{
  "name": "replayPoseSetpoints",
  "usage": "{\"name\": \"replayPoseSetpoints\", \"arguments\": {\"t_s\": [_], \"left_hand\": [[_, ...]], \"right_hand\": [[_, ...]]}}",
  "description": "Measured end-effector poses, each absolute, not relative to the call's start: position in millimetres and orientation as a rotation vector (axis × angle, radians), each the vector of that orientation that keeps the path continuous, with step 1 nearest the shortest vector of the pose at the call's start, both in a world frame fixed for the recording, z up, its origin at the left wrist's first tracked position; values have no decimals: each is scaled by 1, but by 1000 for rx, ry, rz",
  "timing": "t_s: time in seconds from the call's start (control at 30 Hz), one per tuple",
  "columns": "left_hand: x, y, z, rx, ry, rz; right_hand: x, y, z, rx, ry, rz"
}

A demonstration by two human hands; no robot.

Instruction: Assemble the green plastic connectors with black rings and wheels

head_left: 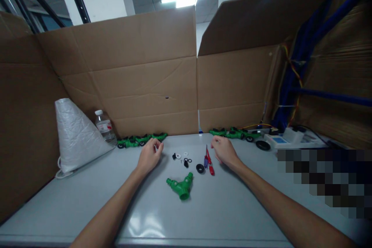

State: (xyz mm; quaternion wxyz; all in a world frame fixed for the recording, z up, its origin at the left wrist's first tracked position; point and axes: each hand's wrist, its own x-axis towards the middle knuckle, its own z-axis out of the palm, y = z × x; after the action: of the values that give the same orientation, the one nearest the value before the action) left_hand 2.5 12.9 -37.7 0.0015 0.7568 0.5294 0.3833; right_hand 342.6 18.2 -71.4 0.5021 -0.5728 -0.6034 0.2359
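Locate the green plastic Y-shaped fitting on the pale grey worktop: centred between your forearms, nearer the front edge than the loose parts. Your left hand has its fingers curled, near the row of green plastic assemblies along the back edge. Your right hand is likewise curled, near the red-handled screwdriver. Whether either hand grips anything cannot be told.

Caution: the small black and white parts lie uncontained between your hands; a sweeping wrist could scatter or mix them. The purple-handled screwdriver lies close alongside the red one; a hurried pick-up may drag it into the black disc-shaped ring. The fitting's rounded branches may let it rock or slide if nudged.
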Motion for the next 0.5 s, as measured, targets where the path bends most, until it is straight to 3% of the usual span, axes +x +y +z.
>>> {"name": "replayPoseSetpoints", "arguments": {"t_s": [0.5], "left_hand": [[1,6,-29,2199,1885,1160]], "right_hand": [[337,15,-75,-1301,-1560,515]]}}
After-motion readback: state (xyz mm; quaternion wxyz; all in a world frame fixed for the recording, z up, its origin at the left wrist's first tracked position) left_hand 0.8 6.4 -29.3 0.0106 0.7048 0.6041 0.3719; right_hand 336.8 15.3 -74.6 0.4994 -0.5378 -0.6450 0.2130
